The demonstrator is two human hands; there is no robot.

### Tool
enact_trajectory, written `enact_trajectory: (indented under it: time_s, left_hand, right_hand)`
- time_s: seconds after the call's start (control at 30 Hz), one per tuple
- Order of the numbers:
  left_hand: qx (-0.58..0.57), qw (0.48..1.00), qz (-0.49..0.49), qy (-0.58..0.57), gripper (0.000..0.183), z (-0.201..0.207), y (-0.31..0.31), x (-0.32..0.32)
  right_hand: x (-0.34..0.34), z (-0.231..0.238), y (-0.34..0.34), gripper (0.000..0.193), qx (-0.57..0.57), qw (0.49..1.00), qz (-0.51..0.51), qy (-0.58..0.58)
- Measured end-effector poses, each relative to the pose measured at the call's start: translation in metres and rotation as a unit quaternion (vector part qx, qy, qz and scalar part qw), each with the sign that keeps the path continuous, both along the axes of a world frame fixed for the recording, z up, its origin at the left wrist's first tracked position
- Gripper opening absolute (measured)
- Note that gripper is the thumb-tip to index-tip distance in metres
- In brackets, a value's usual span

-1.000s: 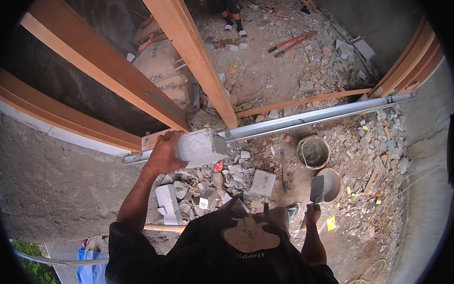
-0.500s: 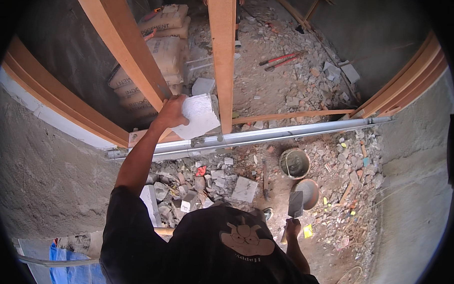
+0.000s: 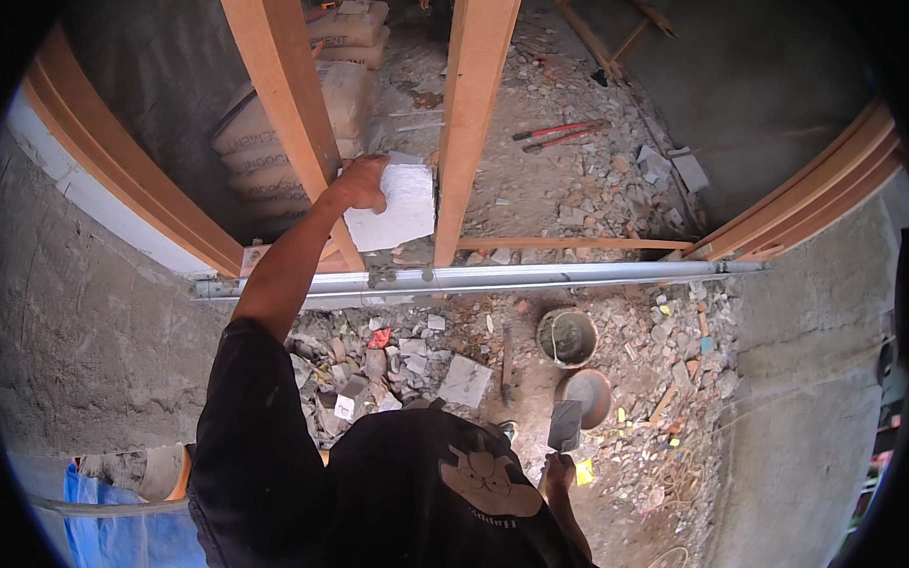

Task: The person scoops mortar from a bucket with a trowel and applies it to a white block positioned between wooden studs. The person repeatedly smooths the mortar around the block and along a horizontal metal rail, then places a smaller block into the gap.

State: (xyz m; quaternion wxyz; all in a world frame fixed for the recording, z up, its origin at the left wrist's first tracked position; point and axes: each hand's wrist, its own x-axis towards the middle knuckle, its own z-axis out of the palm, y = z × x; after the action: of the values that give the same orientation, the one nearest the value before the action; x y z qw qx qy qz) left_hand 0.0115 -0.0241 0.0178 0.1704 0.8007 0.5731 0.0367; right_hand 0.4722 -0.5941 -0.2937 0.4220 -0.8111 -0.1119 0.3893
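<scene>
Between two upright wooden posts sits a white lightweight block (image 3: 405, 220), above the metal rail. My left hand (image 3: 362, 185) reaches up across the left post (image 3: 281, 78) and grips the block's upper left side, thumb on its front face. Down on the right, my right hand (image 3: 559, 474) is closed round the handle of a trowel. Its flat grey rectangular blade (image 3: 565, 425) points away from me, in front of a round bucket (image 3: 593, 394). Behind that stands another bucket (image 3: 568, 338) with a wire handle and grey wet mix inside.
A metal rail (image 3: 535, 277) crosses the opening, with a wooden strip behind it. Stacked cement sacks (image 3: 336, 100) stand beyond the left post. Red-handled cutters (image 3: 560, 134) and broken rubble lie on the far ground. A hammer (image 3: 507, 361) and a loose block (image 3: 465, 381) are nearer.
The white block, tilted before, now sits straighter between the posts. My left hand has moved to its upper edge. My right hand still holds the trowel; the whole view has shifted.
</scene>
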Motion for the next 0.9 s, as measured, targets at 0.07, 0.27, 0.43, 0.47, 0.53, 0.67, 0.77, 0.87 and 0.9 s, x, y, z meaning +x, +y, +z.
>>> enact_trajectory:
  time_s: [0.07,0.27,0.43,0.47,0.53,0.67,0.77,0.87,0.9]
  left_hand:
    - [0.003,1.0,-0.005,0.002,0.103,-0.005,0.007,0.001]
    - [-0.017,1.0,-0.007,0.006,0.103,-0.021,0.026,0.004]
    - [0.005,1.0,-0.017,-0.003,0.104,-0.042,0.039,-0.006]
    - [-0.011,1.0,-0.018,-0.003,0.105,-0.043,0.041,-0.007]
    - [-0.043,0.999,-0.024,-0.006,0.105,-0.032,0.039,0.0]
    - [0.034,0.999,-0.04,-0.005,0.095,-0.026,0.031,0.001]
    - [0.041,0.998,-0.045,0.006,0.095,-0.026,0.029,0.001]
    - [0.035,0.998,-0.046,0.006,0.094,-0.031,0.033,-0.001]
    - [0.037,0.998,-0.045,0.003,0.094,-0.03,0.035,-0.004]
  right_hand:
    - [-0.006,0.0,-0.001,0.012,-0.005,1.0,-0.002,0.017]
    - [-0.026,0.022,0.002,0.015,-0.058,0.998,0.017,0.001]
    - [-0.023,0.037,0.002,0.015,-0.044,0.973,0.171,-0.152]
    - [-0.03,0.054,0.012,0.014,-0.07,0.987,0.108,-0.097]
    - [-0.036,0.066,0.014,0.014,-0.063,0.988,0.098,-0.1]
    - [-0.034,0.065,0.019,0.011,-0.062,0.986,0.118,-0.104]
    - [-0.03,0.058,0.021,0.012,-0.073,0.98,0.142,-0.117]
    - [-0.025,0.04,0.027,0.014,-0.066,0.991,0.099,-0.067]
    - [-0.027,0.035,0.03,0.015,-0.058,0.995,0.072,-0.036]
